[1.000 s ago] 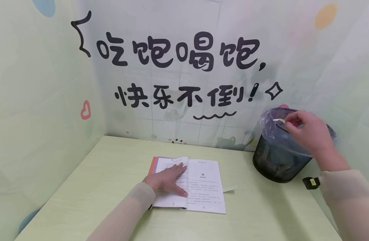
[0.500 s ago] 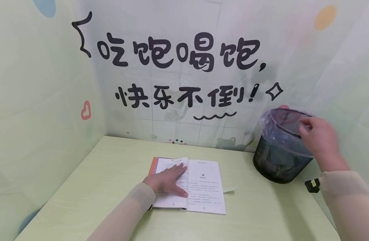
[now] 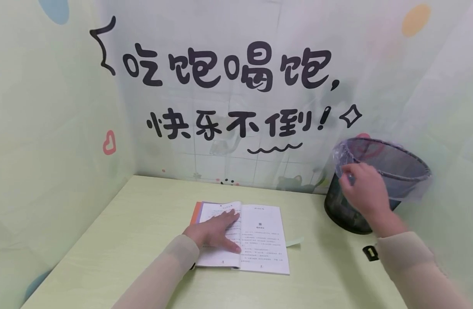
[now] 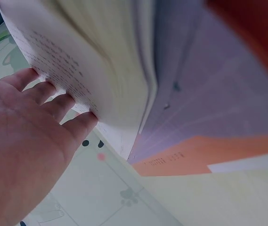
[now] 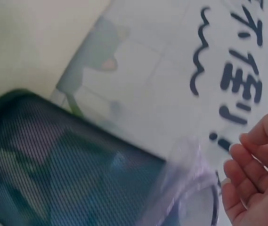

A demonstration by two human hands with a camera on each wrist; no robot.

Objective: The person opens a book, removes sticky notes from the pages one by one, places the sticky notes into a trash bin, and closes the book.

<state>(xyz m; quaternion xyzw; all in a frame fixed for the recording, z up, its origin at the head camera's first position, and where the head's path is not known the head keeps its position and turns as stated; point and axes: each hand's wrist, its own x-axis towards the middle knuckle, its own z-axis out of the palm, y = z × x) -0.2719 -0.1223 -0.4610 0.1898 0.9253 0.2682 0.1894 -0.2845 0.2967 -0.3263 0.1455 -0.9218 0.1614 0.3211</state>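
An open book (image 3: 262,253) lies on the table in the head view. My left hand (image 3: 214,229) rests on its left page with fingers spread. Seen from the left wrist, the fingertips of that hand (image 4: 30,136) touch the printed page (image 4: 63,61). A pale green paper strip (image 3: 295,242) sticks out past the book's right edge. My right hand (image 3: 363,189) is in the air in front of a black mesh wastebasket (image 3: 346,212), partly covering it. In the right wrist view, the fingers of this hand (image 5: 261,174) are loosely curled and hold nothing.
A clear plastic liner (image 3: 410,189) hangs over the wastebasket's rim at the table's back right. Behind it stands a printed wall covering (image 3: 228,94) with large dark lettering. Orange and purple cover edges (image 3: 195,213) show at the book's left.
My right hand pinched a small pale strip over the wastebasket earlier; the strip is no longer visible. The hand has moved left, away from the basket's mouth. My left hand has stayed put.
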